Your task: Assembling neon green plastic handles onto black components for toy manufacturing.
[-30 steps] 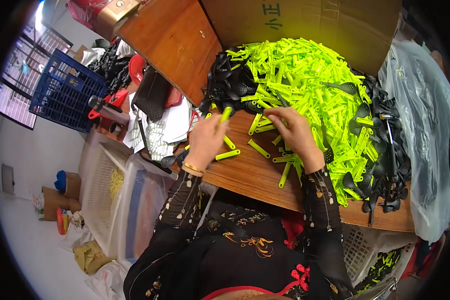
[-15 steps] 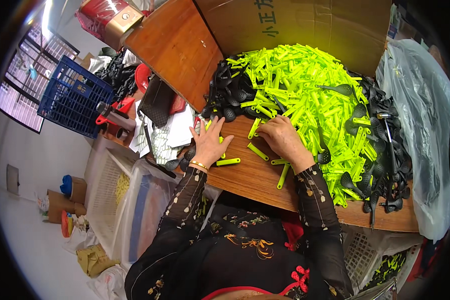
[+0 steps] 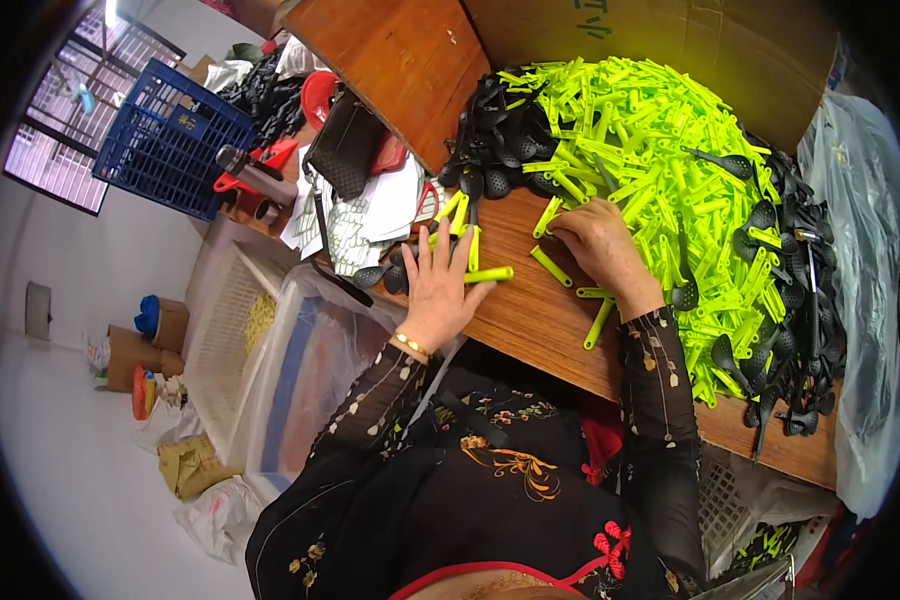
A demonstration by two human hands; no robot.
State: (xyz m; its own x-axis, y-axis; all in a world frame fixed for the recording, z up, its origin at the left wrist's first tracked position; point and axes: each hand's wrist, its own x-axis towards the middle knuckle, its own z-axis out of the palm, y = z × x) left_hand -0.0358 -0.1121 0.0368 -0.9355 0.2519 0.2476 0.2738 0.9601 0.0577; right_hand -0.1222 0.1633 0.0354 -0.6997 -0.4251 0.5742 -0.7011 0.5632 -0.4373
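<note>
My left hand (image 3: pixel 437 290) lies palm down on the desk with its fingers spread. Under and around those fingers are several yellow-green plastic handles (image 3: pixel 491 274), one jutting out beside the thumb. My right hand (image 3: pixel 610 255) is curled, thumb and fingertips together at the near left side of a big heap of the same handles (image 3: pixel 660 150). Whatever lies in that pinch is hidden. One handle (image 3: pixel 547 217) rests just beyond its fingertips, and another loose handle (image 3: pixel 550 266) lies between my hands. Black slotted spoon heads (image 3: pixel 497 182) are piled along the heap's left edge.
A wooden board (image 3: pixel 400 70) and a cardboard sheet (image 3: pixel 660 45) wall in the heap. More black utensils (image 3: pixel 800 300) and a clear plastic bag (image 3: pixel 865 300) are at right. Papers (image 3: pixel 360 225), a dark pouch (image 3: pixel 346 150) and a blue crate (image 3: pixel 175 140) are at left.
The view has shifted, so the desk appears higher and farther right. My left hand has drawn back toward the near edge, beside the loose handles. My right hand stays at about the same spot.
</note>
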